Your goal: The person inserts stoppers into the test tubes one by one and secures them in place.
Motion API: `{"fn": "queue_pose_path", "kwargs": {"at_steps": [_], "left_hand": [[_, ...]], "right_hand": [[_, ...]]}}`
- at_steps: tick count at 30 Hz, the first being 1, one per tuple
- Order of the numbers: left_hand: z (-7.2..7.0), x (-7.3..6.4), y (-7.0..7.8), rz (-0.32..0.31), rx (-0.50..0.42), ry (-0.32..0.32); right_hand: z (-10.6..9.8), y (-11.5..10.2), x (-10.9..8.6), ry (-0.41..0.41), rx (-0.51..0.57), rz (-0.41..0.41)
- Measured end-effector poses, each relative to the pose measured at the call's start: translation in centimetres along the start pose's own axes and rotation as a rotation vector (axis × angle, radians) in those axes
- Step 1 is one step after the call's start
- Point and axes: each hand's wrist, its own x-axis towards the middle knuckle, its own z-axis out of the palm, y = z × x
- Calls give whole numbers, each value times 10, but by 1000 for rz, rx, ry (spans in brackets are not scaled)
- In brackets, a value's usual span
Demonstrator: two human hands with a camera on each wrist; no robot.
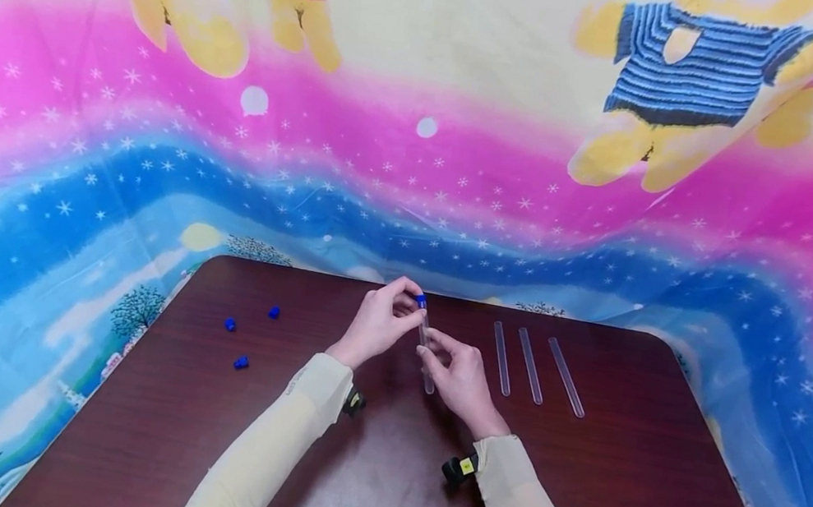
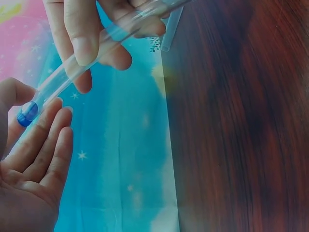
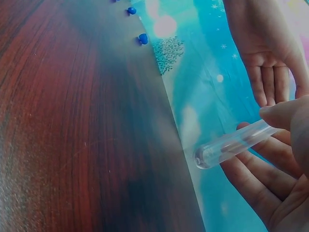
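A clear test tube (image 2: 60,83) is held above the table, its rounded end (image 3: 205,158) pointing down toward the person. My right hand (image 1: 462,377) pinches it around the middle between thumb and fingers. At the tube's upper end sits a blue stopper (image 2: 28,115), partly inside the mouth. My left hand (image 1: 382,319) has its thumb and index finger on that stopper, while the other fingers extend beside the tube in the left wrist view. In the right wrist view the stopper end is hidden behind the right hand.
Three more clear tubes, a near one (image 1: 502,359), a middle one (image 1: 531,366) and an outer one (image 1: 566,378), lie right of the hands. Three blue stoppers (image 1: 241,363) lie scattered to the left on the dark wooden table (image 1: 382,482). A printed curtain (image 1: 400,170) hangs behind the far edge.
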Motion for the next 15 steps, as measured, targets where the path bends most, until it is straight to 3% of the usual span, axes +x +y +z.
{"fn": "queue_pose_path", "kwargs": {"at_steps": [9,15], "left_hand": [[-2,-1,0,-4,30,-2],[-5,0,3,26,73,9]], "right_hand": [[-2,3,1,-27,10,25],[-5,3,1,-22,7,34]]}}
